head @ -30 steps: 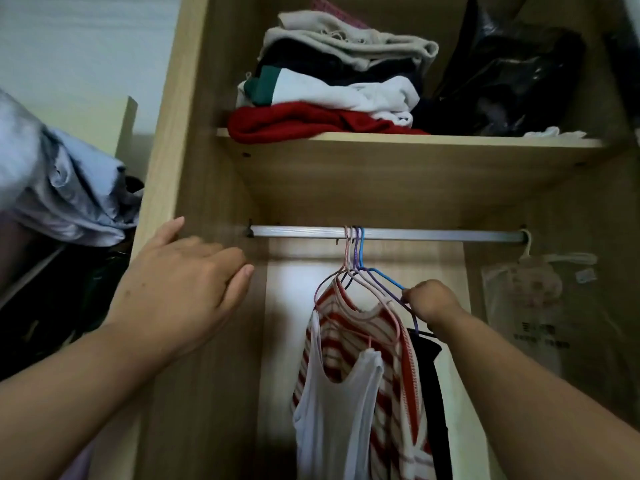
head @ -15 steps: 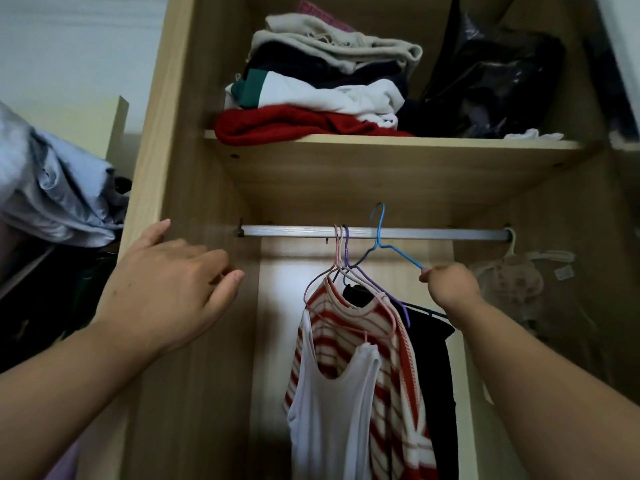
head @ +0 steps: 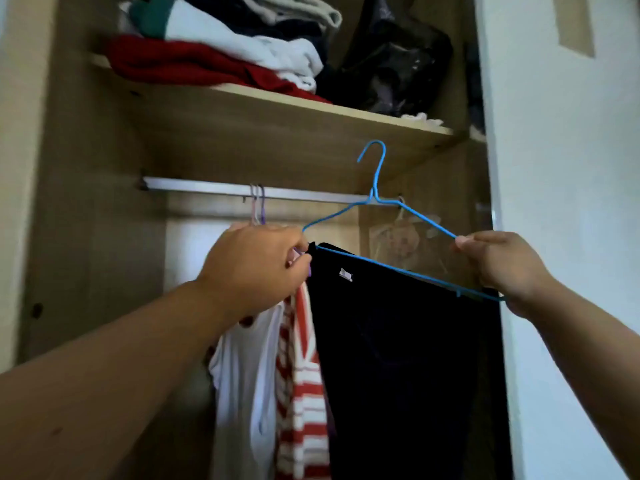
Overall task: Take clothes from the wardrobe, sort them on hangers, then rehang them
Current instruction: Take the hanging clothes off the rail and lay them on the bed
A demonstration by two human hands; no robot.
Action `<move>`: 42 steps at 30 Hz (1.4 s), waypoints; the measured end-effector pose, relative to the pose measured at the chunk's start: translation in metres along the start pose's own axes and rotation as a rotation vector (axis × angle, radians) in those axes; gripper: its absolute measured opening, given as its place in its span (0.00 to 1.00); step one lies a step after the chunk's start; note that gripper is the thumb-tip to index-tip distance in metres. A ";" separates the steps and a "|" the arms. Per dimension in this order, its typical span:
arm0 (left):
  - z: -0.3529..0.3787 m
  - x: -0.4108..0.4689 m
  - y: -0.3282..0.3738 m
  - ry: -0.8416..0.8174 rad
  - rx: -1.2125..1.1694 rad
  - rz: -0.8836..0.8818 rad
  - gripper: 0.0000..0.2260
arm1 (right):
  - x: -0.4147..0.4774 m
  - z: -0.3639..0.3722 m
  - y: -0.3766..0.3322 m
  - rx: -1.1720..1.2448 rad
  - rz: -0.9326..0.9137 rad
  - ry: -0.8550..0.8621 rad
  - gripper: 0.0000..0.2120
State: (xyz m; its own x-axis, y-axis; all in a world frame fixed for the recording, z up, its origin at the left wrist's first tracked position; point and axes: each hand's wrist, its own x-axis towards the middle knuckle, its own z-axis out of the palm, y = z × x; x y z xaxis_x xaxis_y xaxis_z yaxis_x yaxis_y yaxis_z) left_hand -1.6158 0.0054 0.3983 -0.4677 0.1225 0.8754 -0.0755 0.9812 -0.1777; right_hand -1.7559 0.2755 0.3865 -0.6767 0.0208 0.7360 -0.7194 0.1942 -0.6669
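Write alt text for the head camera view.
A left hand and a right hand hold a blue hanger by its ends, dark garment draped over it, hook clear of the wardrobe rail. A striped top and a white top hang on the rail, below a shelf of folded clothes.

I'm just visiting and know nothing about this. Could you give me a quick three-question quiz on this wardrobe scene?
1. True or false: the blue hanger's hook sits on the rail.
2. What is draped over that hanger? A) white vest B) black garment C) striped top
3. Fill in: the bottom garment in the shelf pile is ___.
Key: 1 false; 2 B; 3 red.
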 end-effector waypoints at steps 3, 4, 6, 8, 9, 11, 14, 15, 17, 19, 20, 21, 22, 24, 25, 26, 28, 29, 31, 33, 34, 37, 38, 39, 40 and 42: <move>0.041 0.017 0.031 -0.096 -0.223 -0.006 0.16 | -0.032 -0.049 -0.007 -0.015 0.065 -0.025 0.10; 0.054 0.022 0.040 -0.127 -0.291 0.010 0.19 | -0.043 -0.064 -0.009 -0.025 0.077 -0.029 0.10; 0.076 0.026 0.056 -0.170 -0.381 0.017 0.25 | -0.071 -0.090 -0.014 -0.030 0.108 -0.027 0.11; 0.089 0.023 0.068 -0.180 -0.419 -0.032 0.26 | -0.101 -0.109 -0.023 -0.049 0.142 0.001 0.11; 0.094 0.019 0.071 -0.173 -0.428 -0.049 0.24 | -0.117 -0.116 -0.028 -0.057 0.161 0.023 0.11; 0.104 0.008 0.074 -0.132 -0.493 -0.021 0.14 | -0.152 -0.127 -0.039 -0.076 0.199 0.088 0.12; 0.113 -0.009 0.076 -0.196 -0.745 0.163 0.06 | -0.205 -0.137 -0.052 -0.215 0.271 0.196 0.13; 0.113 -0.019 0.079 -0.246 -0.803 0.233 0.06 | -0.226 -0.138 -0.057 -0.280 0.294 0.230 0.12; 0.110 -0.040 0.088 -0.307 -0.900 0.309 0.07 | -0.266 -0.136 -0.065 -0.435 0.330 0.299 0.12; 0.109 -0.071 0.100 -0.332 -1.031 0.336 0.07 | -0.312 -0.127 -0.074 -0.602 0.371 0.410 0.12; 0.108 -0.089 0.108 -0.348 -1.099 0.358 0.07 | -0.336 -0.120 -0.077 -0.681 0.400 0.478 0.13; 0.108 -0.106 0.117 -0.379 -1.166 0.376 0.06 | -0.362 -0.113 -0.080 -0.760 0.441 0.530 0.13; 0.108 -0.122 0.123 -0.413 -1.226 0.387 0.06 | -0.384 -0.105 -0.081 -0.816 0.489 0.570 0.13; 0.108 -0.156 0.133 -0.497 -1.312 0.421 0.06 | -0.436 -0.086 -0.089 -0.914 0.602 0.646 0.14; 0.109 -0.172 0.138 -0.513 -1.330 0.441 0.07 | -0.461 -0.076 -0.096 -0.949 0.654 0.676 0.14; 0.108 -0.186 0.142 -0.521 -1.333 0.465 0.07 | -0.485 -0.065 -0.104 -0.975 0.696 0.698 0.13; 0.101 -0.208 0.152 -0.529 -1.324 0.530 0.09 | -0.527 -0.044 -0.123 -1.013 0.776 0.751 0.12; 0.093 -0.218 0.157 -0.531 -1.320 0.576 0.10 | -0.546 -0.035 -0.134 -1.029 0.811 0.790 0.13; 0.069 -0.240 0.169 -0.537 -1.304 0.681 0.09 | -0.585 -0.018 -0.157 -1.048 0.877 0.892 0.15; 0.042 -0.263 0.184 -0.544 -1.327 0.780 0.08 | -0.625 -0.007 -0.178 -1.082 0.960 0.991 0.15; 0.025 -0.277 0.191 -0.551 -1.351 0.825 0.08 | -0.646 -0.002 -0.188 -1.099 1.004 1.038 0.16; -0.019 -0.323 0.219 -0.580 -1.413 0.949 0.08 | -0.712 0.014 -0.218 -1.124 1.096 1.176 0.15; -0.036 -0.341 0.228 -0.598 -1.417 0.998 0.09 | -0.736 0.021 -0.230 -1.137 1.130 1.216 0.15; -0.052 -0.359 0.237 -0.619 -1.420 1.043 0.09 | -0.757 0.026 -0.243 -1.149 1.160 1.248 0.15; -0.070 -0.379 0.245 -0.645 -1.418 1.097 0.09 | -0.778 0.031 -0.257 -1.151 1.194 1.286 0.16; -0.105 -0.415 0.262 -0.694 -1.418 1.204 0.09 | -0.817 0.037 -0.287 -1.129 1.254 1.353 0.16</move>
State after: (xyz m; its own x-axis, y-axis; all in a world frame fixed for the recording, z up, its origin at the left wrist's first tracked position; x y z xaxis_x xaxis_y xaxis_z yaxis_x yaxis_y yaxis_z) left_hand -1.3489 0.2270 0.0353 0.0389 0.9695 0.2422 0.9508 -0.1105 0.2895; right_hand -1.0022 0.1663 -0.0282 0.2658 0.9634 0.0353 0.6122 -0.1404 -0.7782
